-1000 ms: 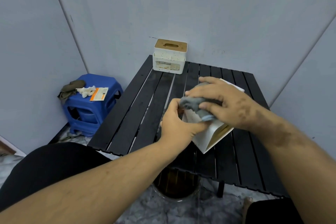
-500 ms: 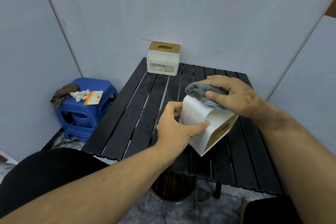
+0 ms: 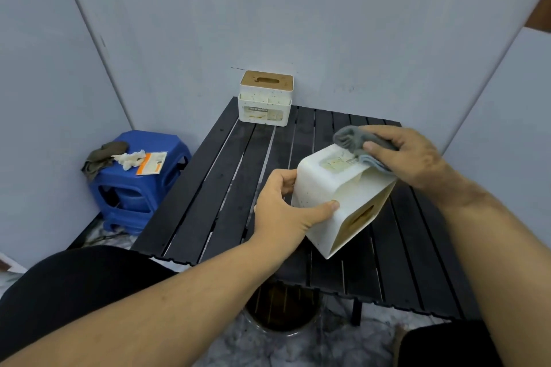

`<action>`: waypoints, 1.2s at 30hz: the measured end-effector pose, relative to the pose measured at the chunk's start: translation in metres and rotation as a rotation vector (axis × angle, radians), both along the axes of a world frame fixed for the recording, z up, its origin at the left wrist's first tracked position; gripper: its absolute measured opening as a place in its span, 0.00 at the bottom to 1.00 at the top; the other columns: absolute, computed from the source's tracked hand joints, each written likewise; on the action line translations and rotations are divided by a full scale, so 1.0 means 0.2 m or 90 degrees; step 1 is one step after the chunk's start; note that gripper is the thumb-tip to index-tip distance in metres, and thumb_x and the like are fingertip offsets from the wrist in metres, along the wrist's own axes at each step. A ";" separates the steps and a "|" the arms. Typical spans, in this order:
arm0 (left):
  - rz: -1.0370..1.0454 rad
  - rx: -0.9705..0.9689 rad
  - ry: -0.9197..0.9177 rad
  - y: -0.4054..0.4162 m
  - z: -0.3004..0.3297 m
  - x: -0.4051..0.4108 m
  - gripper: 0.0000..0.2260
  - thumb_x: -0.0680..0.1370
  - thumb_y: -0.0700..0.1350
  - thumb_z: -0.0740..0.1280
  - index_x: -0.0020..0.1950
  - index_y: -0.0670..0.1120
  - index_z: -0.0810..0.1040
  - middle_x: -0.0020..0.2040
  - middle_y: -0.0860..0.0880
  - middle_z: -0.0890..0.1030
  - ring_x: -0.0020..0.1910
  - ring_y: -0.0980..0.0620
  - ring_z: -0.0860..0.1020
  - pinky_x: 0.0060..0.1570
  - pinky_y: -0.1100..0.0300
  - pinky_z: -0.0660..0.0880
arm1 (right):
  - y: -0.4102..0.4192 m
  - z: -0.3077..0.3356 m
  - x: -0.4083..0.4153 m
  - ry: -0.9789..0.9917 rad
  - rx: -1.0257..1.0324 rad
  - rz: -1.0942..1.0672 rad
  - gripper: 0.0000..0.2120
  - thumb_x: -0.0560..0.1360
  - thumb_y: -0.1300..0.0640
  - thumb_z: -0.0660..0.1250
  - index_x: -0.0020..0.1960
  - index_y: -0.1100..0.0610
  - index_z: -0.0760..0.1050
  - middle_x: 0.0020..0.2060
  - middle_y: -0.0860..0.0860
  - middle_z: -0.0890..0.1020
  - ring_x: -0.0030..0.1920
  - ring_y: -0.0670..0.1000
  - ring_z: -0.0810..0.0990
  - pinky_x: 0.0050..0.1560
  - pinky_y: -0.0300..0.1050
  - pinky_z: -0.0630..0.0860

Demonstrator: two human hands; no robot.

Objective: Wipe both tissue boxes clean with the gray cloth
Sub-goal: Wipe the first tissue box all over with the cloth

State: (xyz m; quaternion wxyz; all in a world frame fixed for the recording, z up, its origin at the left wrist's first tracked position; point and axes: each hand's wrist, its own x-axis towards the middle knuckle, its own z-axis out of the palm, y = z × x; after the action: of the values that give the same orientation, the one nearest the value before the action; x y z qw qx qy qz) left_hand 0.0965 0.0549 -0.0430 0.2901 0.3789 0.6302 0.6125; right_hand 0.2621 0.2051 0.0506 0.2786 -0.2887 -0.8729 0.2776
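Observation:
A white tissue box (image 3: 334,188) is tipped on its side over the black slatted table (image 3: 226,188), its wooden lid facing lower right. My left hand (image 3: 286,211) grips its near left corner, thumb across the side. My right hand (image 3: 408,155) holds the bunched gray cloth (image 3: 354,140) and presses it on the box's far upper edge, beside a yellowed label. The second tissue box (image 3: 265,104), white with a wooden slotted lid, stands upright at the table's far edge against the wall.
A blue plastic stool (image 3: 134,188) stands left of the table, carrying a dark rag, a white crumpled thing and an orange-white card. Pale wall panels close in the back and sides. A round bin (image 3: 283,313) sits under the table's front edge.
My right hand has slid the cloth from the box's near face up and away to its far edge. The box has turned, showing more of its labelled side. My left hand keeps its grip.

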 end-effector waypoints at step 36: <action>0.002 -0.011 0.046 0.01 0.02 -0.02 0.27 0.62 0.50 0.86 0.54 0.53 0.76 0.53 0.55 0.83 0.53 0.58 0.80 0.49 0.64 0.77 | -0.19 -0.08 -0.18 -0.047 0.075 0.092 0.17 0.76 0.53 0.67 0.65 0.46 0.79 0.55 0.45 0.80 0.62 0.41 0.72 0.63 0.30 0.65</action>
State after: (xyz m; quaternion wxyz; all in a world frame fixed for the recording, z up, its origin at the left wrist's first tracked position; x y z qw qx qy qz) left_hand 0.0933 0.0563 -0.0392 0.2694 0.3976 0.6459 0.5935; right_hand 0.2259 0.1678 0.0346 0.2416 -0.2182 -0.9160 0.2343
